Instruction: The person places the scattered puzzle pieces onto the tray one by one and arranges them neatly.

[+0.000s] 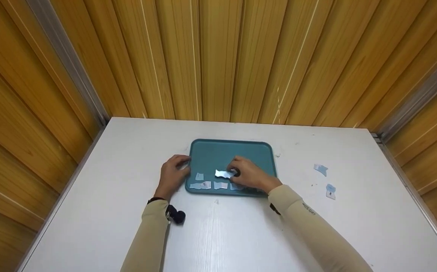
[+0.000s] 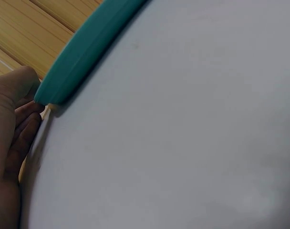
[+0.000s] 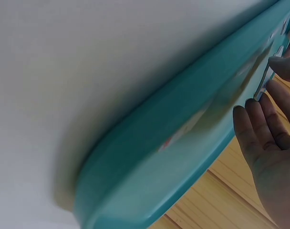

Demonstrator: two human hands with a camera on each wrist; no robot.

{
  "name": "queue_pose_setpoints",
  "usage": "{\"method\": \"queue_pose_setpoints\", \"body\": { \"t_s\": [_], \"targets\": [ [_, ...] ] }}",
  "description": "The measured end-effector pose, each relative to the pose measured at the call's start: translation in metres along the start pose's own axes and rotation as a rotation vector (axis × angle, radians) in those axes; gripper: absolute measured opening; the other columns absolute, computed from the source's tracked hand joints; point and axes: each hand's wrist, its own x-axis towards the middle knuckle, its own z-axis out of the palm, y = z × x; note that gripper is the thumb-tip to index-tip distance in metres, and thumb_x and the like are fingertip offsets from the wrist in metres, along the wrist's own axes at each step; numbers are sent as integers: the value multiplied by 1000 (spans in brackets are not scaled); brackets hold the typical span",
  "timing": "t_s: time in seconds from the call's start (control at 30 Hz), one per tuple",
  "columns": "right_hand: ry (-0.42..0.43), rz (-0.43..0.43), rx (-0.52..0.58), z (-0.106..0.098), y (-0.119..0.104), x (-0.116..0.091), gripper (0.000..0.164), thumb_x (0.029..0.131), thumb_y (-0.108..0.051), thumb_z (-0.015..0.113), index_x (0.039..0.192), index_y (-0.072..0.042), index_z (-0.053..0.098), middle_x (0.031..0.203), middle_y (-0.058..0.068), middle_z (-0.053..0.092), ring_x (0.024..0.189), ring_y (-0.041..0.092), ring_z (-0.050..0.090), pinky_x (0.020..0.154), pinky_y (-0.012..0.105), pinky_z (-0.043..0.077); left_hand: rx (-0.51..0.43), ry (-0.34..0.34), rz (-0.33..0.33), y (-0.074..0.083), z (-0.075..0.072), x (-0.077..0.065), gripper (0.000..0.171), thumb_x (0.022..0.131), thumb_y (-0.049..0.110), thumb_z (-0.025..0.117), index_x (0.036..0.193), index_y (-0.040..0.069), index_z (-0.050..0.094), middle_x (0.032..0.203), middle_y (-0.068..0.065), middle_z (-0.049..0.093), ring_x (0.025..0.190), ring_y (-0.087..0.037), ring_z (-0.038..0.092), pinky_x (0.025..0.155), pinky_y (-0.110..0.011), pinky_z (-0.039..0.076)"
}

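A teal tray lies on the white table. My left hand is at the tray's left side, fingertips and thumb tip right at the rim; in the left wrist view its loosely bent fingers are by the tray's edge. Over the tray, my right hand pinches a pale, wavy-edged puzzle piece between thumb and fingers. That piece is seen nearly edge-on in the right wrist view. Below it, a row of light-blue and white pieces lies along the near rim, its right end partly hidden by my right hand.
One small light-blue piece lies on the tray above the row's left end. To the tray's right, two loose pieces, one blue and one blue and white, lie on the table. Yellow wood-patterned panels enclose the table.
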Motion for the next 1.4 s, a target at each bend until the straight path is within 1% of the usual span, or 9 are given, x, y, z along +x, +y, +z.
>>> {"method": "queue_pose_setpoints", "body": {
  "t_s": [0.13,0.3,0.5,0.67,0.83,1.07,1.3,1.4],
  "targets": [
    [-1,-12,7,4,-2,2,27,95,-6,78,121,-2,74,116,10,63,107,23,64,95,43,59,17,-3,3,0,0,0,32,92,2,77,124,6,77,123,-2,71,124,-21,65,112,-36,50],
    [5,-16,10,7,-5,4,27,95,-7,78,121,-3,75,116,9,64,105,22,62,96,41,59,38,-2,-5,0,0,1,34,90,-1,74,123,6,77,123,-2,71,124,-21,65,112,-35,50],
    [-1,-27,10,9,-7,6,26,95,-7,78,121,-3,75,116,8,64,106,22,63,94,40,61,36,0,-10,0,1,2,33,91,-1,75,124,6,77,123,-2,71,124,-21,65,112,-35,50],
    [-2,-59,-6,9,-8,7,26,95,-6,78,120,-1,75,116,11,64,107,25,64,94,42,60,29,2,-11,0,0,1,33,92,1,76,125,5,76,124,-3,71,123,-20,65,112,-35,50],
    [-7,-73,-1,10,-10,8,27,95,-6,78,121,1,74,116,13,64,106,27,64,93,43,60,34,-1,-5,1,0,1,32,92,1,76,124,5,77,124,-3,71,124,-21,65,112,-35,50],
    [-17,-90,8,12,-12,10,26,96,-4,76,121,0,74,117,14,65,107,28,64,93,44,60,17,-5,-10,1,0,1,33,92,1,76,125,6,77,124,-2,71,124,-20,65,112,-34,50],
    [6,-157,2,14,-10,10,22,94,-1,76,116,1,75,114,14,65,106,29,64,91,46,60,67,-1,24,2,0,1,35,90,-2,76,124,3,76,123,-6,72,122,-24,66,109,-36,52],
    [6,-166,8,14,-11,11,23,94,-1,76,117,1,75,114,15,65,107,30,64,91,46,60,67,2,28,1,0,2,35,90,-2,76,124,3,76,123,-6,72,123,-24,66,110,-36,52]
  ]
}}
